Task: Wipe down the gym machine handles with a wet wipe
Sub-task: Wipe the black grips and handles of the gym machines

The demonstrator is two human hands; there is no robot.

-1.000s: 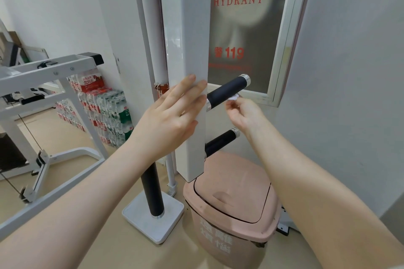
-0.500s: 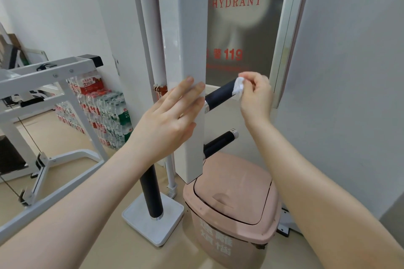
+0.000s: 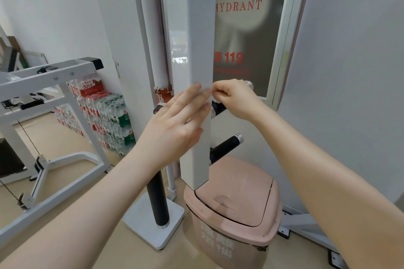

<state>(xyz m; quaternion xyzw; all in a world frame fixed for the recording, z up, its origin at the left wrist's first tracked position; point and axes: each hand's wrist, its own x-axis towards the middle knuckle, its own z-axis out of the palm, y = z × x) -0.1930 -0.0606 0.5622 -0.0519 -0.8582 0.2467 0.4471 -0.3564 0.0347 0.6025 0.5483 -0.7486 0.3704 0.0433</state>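
Note:
A white square upright (image 3: pixel 200 50) of the gym machine hangs in front of me. Two black handles with chrome end caps stick out of its right side. My right hand (image 3: pixel 235 98) is wrapped over the upper handle (image 3: pixel 218 108) close to the upright, with a white wet wipe (image 3: pixel 215 100) pinched under its fingers; only the handle's base and chrome tip show. The lower handle (image 3: pixel 226 146) is bare. My left hand (image 3: pixel 177 124) lies flat against the upright's left face, fingers spread, holding nothing.
A pink lidded bin (image 3: pixel 236 209) stands right under the handles. A black-and-white post on a white base plate (image 3: pixel 153 223) is beside it. A white machine frame (image 3: pixel 43 85) fills the left, stacked water-bottle packs (image 3: pixel 105 120) behind it. A hydrant cabinet (image 3: pixel 247 28) is on the wall.
My right hand has slid with the wipe from the handle's outer end inward along it to the upright. My left hand has stayed flat on the upright.

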